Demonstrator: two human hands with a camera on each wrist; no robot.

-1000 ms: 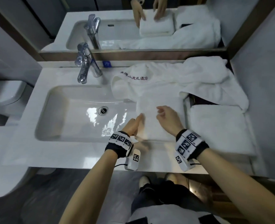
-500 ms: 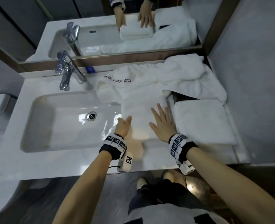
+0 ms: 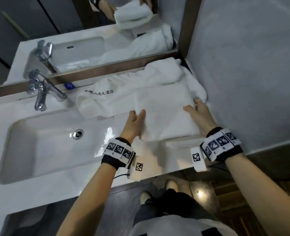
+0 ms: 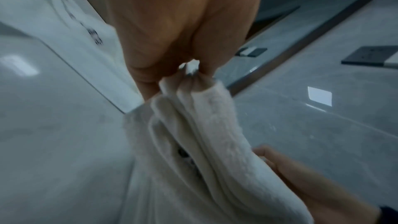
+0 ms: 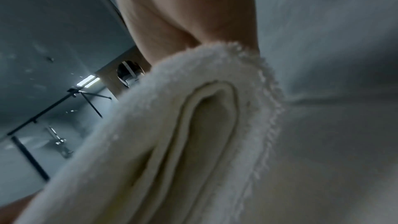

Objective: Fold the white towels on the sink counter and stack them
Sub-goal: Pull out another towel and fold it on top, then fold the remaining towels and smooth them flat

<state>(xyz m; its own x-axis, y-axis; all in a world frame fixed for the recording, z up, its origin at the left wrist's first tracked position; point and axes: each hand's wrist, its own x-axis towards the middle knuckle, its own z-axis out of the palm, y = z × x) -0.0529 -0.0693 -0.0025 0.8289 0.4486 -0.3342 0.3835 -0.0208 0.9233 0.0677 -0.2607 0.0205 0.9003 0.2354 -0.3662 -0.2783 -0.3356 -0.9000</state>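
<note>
A folded white towel (image 3: 164, 114) hangs above the right end of the sink counter (image 3: 59, 186), gripped on both sides. My left hand (image 3: 138, 115) grips its left edge and my right hand (image 3: 192, 106) grips its right edge. Its layered edge shows close up in the left wrist view (image 4: 211, 142) and the right wrist view (image 5: 172, 125). Just below it, the front edge of another folded towel (image 3: 180, 144) lies on the counter. Behind them lies a crumpled, unfolded white towel (image 3: 106, 99) with dark lettering.
The basin (image 3: 43, 143) with its drain fills the left of the counter, and a chrome faucet (image 3: 40, 92) stands behind it. A mirror (image 3: 89, 40) runs along the back. A grey wall (image 3: 251, 82) closes the right side next to the towels.
Both hands went from pressing flat on the folded towel beside the basin to gripping its sides. They have lifted it and carried it right, over the other folded towel.
</note>
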